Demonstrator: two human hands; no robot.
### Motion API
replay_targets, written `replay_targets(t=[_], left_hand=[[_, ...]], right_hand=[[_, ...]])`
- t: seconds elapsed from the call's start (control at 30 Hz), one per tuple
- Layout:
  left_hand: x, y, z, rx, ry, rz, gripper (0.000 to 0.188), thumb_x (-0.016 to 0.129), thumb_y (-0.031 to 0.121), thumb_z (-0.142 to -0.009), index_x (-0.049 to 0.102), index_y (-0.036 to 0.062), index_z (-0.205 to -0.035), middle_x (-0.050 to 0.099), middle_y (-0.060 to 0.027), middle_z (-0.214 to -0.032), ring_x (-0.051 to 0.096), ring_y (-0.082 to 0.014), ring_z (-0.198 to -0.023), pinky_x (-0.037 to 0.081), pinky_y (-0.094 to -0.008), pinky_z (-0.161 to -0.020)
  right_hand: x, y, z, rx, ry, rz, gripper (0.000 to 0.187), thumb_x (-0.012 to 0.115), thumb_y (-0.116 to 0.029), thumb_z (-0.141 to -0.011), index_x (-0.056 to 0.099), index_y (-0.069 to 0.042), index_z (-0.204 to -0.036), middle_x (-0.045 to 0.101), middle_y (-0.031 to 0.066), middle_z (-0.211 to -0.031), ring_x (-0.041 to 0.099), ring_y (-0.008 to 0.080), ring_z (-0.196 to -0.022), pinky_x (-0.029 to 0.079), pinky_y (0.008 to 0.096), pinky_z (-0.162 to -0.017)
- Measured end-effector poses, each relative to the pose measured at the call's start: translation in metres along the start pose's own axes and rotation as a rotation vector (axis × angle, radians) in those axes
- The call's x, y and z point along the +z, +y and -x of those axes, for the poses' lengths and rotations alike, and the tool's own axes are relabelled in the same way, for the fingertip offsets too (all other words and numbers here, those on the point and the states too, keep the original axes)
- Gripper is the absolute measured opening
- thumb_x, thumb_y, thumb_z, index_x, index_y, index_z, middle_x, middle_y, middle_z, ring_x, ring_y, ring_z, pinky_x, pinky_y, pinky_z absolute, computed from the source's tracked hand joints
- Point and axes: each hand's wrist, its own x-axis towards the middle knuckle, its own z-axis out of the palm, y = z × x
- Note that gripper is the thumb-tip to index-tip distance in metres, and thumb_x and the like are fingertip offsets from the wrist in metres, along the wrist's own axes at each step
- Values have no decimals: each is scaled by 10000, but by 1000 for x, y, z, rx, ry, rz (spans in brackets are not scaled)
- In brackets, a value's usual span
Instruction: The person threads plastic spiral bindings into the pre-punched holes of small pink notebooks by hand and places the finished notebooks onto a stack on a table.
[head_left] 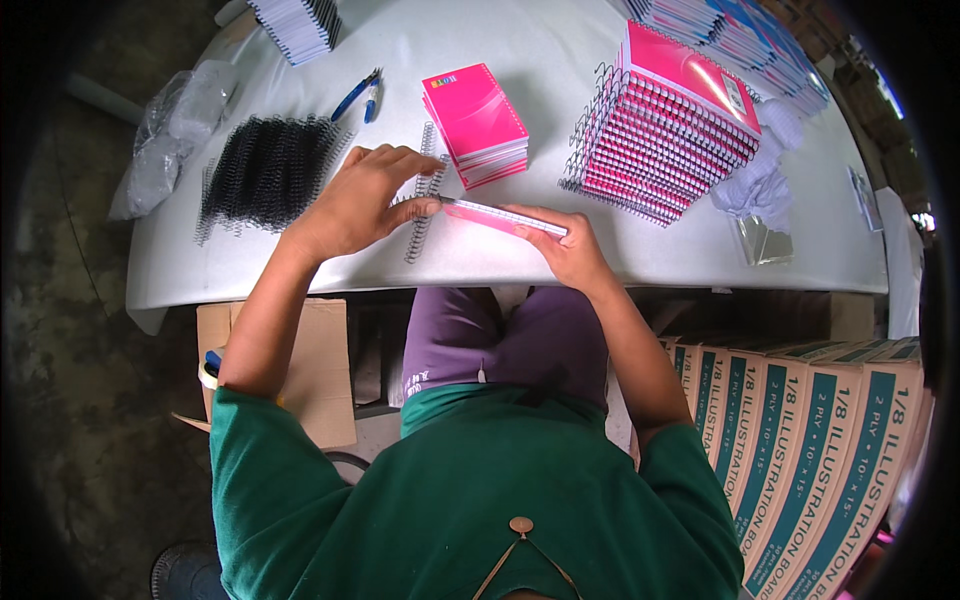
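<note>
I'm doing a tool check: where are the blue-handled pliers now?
In the head view, the blue-handled pliers lie left of centre on the white table, beyond the left hand, between the pile of black coils and the smaller pink stack.

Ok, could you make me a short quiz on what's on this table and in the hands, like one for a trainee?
1. Which pink stack is taller?
a) the plain one near the middle
b) the spiral-bound stack at the right
c) they are equal

2. True or false: the right hand holds a pink notebook.

3. Fill in: the pile of coils to the left of the left hand is ____ in colour.

Key: 1. b; 2. true; 3. black.
</note>
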Motion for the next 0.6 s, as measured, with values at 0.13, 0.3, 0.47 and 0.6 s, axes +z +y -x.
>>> replay_targets(t=[0.13,0.3,0.47,0.6], left_hand=[[-7,-4,-5,-146,-398,139,255,637,171,-784,612,60,-1013,623,-94,-972,564,-238,-950,386,-335,-872],[2,11,-6,42,-119,-122,247,695,196,-719,590,63,-899,588,-74,-912,557,-241,-886,388,-349,-845],[0,17,-5,35,-162,-259,505,725,290,-678,518,59,-1076,492,-139,-1182,453,-292,-1122,357,-391,-910],[56,14,31,41,197,-349,927,587,602,-693,330,-57,-1294,277,-309,-1359,237,-470,-1277,150,-577,-1015]], right_hand=[[2,-5,5,-28,19,20,239,572,-36,-850,614,9,-1081,671,89,-944,585,80,-826,471,227,-749],[8,-5,5,-31,4,-39,253,578,-31,-848,607,5,-1096,673,92,-951,581,79,-825,472,235,-740],[16,-3,7,-104,39,32,301,605,-2,-812,601,-13,-1113,661,131,-989,631,153,-850,487,265,-742],[30,-9,16,-198,115,164,327,609,16,-790,601,-27,-1114,641,159,-1016,644,257,-889,501,302,-748]])
